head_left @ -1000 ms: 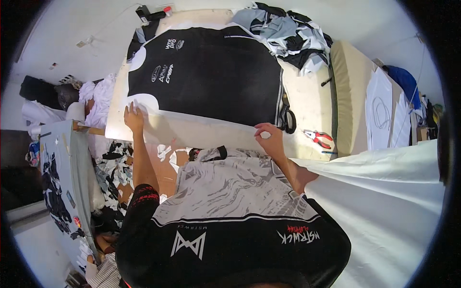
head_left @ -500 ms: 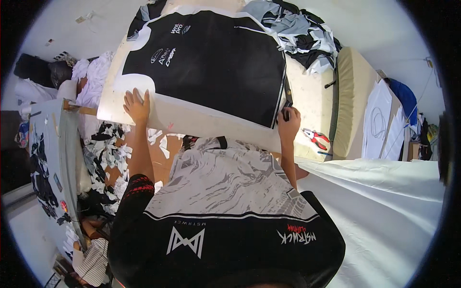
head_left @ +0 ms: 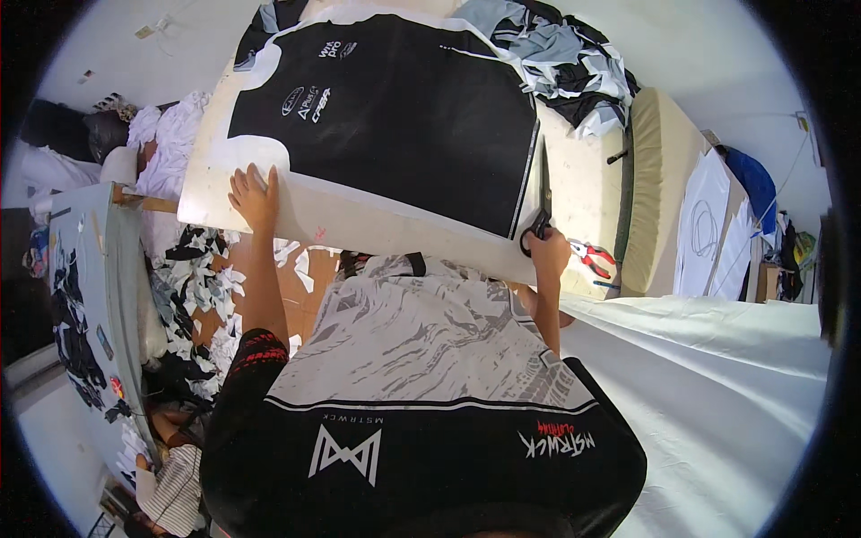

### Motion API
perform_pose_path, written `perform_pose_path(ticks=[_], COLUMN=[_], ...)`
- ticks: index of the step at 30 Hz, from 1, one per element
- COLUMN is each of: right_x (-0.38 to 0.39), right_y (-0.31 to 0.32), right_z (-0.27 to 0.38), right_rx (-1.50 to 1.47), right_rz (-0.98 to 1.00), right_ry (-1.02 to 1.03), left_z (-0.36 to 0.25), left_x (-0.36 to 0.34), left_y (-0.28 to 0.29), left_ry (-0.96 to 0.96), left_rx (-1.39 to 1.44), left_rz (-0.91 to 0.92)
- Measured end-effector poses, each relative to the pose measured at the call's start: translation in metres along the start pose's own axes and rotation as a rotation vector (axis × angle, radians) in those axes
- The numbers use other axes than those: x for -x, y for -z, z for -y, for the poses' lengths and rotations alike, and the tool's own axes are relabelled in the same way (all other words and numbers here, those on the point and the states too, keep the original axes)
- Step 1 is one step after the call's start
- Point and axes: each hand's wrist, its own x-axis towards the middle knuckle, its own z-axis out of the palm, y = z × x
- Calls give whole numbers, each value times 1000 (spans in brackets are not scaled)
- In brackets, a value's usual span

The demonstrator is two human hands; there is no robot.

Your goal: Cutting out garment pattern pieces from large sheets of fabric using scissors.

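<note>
A black printed fabric panel [head_left: 395, 117] lies flat on the counter; black scissors [head_left: 539, 211] stand at its right edge.

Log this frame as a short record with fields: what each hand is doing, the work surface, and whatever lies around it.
left hand: pressed flat on the white margin of the printed fabric sheet
right hand: gripping black-handled scissors, blades along the sheet's right edge
sheet: black jersey-shaped print with white border, spread on the cutting table
table, right of hand: small red-handled snips
far end of table: heap of black, grey and white fabric pieces
floor, left: scattered fabric offcuts
right foreground: white cloth
</note>
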Motion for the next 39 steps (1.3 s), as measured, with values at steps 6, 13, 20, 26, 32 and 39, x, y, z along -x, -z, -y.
perform_pose_path(ticks=[6,13,20,26,32,39], right_x=[33,37,61,107,111,38], right_y=[-24,-53,-74,-75,-60,-83], right_z=[-11,55,111,107,126,186], right_rx=[-693,-779,-574,-523,-567,-356], right_rz=[109,-105,-300,-367,-383,-411], right_ry=[-183,-50,-76,-77,-128,36], left_z=[1,-11,-12,8,5,-7], left_x=[-14,-22,-17,-4,-75,-184], left_y=[4,9,19,29,22,-39], left_ry=[30,5,-26,-5,-87,-232], left_rx=[46,18,-37,-34,289,247], left_rz=[33,58,86,94,-17,29])
